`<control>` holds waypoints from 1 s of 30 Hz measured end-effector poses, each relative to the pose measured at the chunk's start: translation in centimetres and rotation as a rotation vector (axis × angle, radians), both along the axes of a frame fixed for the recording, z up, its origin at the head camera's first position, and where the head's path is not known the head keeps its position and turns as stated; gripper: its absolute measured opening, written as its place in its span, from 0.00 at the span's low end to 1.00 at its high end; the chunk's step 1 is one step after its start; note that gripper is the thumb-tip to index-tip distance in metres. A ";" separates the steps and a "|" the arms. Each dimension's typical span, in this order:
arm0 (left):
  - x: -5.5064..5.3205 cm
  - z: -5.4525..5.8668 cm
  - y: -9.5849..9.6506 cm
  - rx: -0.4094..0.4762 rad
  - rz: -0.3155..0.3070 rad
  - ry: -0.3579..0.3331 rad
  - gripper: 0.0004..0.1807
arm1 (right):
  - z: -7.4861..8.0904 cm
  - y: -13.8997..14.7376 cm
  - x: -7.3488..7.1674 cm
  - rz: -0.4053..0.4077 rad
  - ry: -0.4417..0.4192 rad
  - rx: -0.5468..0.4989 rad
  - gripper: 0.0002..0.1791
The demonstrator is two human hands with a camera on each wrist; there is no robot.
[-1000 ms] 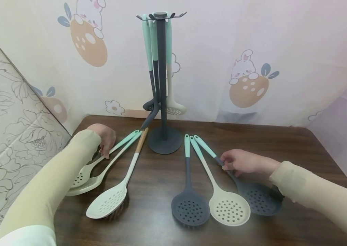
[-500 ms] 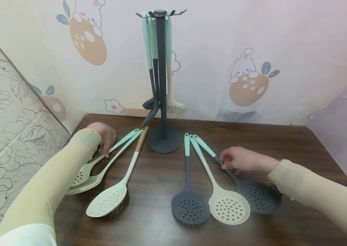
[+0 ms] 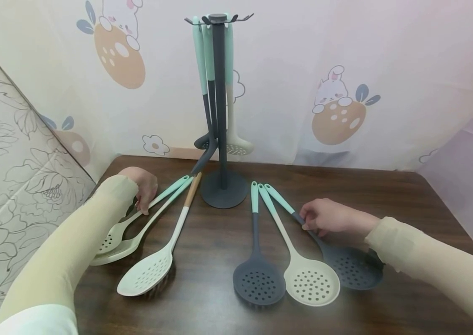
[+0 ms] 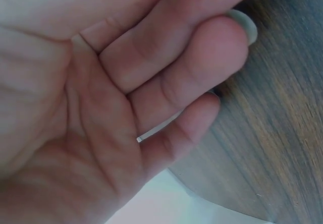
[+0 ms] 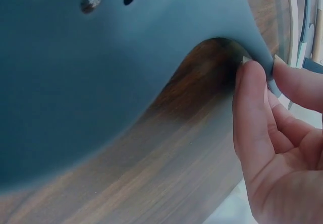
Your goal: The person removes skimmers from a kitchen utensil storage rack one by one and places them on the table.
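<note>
In the head view my left hand [image 3: 142,186] pinches the pale neck of a small skimmer [image 3: 112,238] with a mint handle. This skimmer's head overlaps a cream utensil [image 3: 125,249], which is partly covered by it and my sleeve. The left wrist view shows the palm and bent fingers [image 4: 151,82]; the grip itself is hidden there. On the right, my right hand [image 3: 328,216] pinches the dark grey neck of a skimmer [image 3: 354,269] with a mint handle. Thumb and fingertips [image 5: 255,77] meet at that neck in the right wrist view.
A black utensil stand [image 3: 224,190] at the back carries several hanging utensils. On the brown table [image 3: 207,288] lie a white slotted spoon [image 3: 148,274] with a wooden handle end, a dark grey skimmer [image 3: 259,281] and a cream skimmer [image 3: 312,281]. A patterned curtain [image 3: 278,93] hangs behind.
My right hand and its dark skimmer have shifted very slightly up the head view. My left hand and the other utensils stay in place.
</note>
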State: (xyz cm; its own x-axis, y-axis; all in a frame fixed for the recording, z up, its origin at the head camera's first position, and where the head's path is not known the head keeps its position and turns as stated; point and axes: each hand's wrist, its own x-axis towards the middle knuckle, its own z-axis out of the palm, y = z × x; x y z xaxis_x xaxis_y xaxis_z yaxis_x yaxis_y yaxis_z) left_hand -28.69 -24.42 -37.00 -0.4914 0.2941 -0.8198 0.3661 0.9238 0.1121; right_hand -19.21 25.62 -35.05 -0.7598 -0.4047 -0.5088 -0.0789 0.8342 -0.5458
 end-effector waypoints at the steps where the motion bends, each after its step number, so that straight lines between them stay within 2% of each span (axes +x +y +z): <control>1: 0.0 0.0 0.0 -0.002 -0.003 -0.001 0.10 | 0.0 0.0 0.0 0.001 0.002 0.001 0.11; 5: -0.1 -0.1 0.0 -0.004 -0.019 -0.003 0.10 | 0.1 -0.1 0.0 0.001 0.007 0.008 0.11; 10: -0.1 0.1 -0.1 0.020 -0.001 -0.009 0.10 | 0.1 -0.3 0.1 -0.006 0.020 0.017 0.12; 17: -0.1 0.1 -0.1 0.021 -0.033 -0.009 0.11 | 0.2 -1.0 0.3 -0.024 0.057 0.038 0.17; 24: -0.3 -0.1 -0.5 0.060 0.004 -0.039 0.11 | 0.3 -1.3 0.1 -0.039 0.025 0.060 0.15; 30: -0.2 0.0 -0.7 0.079 0.021 -0.014 0.13 | 0.1 -1.3 -0.1 -0.069 -0.005 0.085 0.15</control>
